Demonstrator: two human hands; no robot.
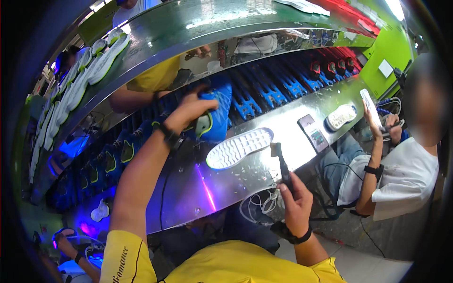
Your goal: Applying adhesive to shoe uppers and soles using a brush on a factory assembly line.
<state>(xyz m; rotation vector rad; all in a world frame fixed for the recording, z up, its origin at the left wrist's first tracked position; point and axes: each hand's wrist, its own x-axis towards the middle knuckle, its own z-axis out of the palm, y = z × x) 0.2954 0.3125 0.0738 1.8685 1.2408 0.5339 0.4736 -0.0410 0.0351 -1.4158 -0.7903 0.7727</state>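
Observation:
My left hand (pixel 194 111) grips a blue shoe upper (pixel 221 106) over the rack, its fingers wrapped around the collar, which has a bright yellow-green edge. Below it, a white shoe sole (pixel 239 147) lies on the metal table (pixel 188 188), tread pattern facing up. A small black brush (pixel 281 162) points up and away from my right hand (pixel 297 203), which is closed around its handle. The brush head is close to the right end of the sole, and I cannot tell whether they touch.
Blue shoe uppers (pixel 125 151) and blue holders (pixel 269 96) line the rack behind the table. White soles (pixel 80 80) line the upper shelf. A phone (pixel 312 133) and another sole (pixel 340 117) lie to the right, near a seated co-worker (pixel 401 174) holding a white sole. Cables (pixel 259 203) hang off the edge.

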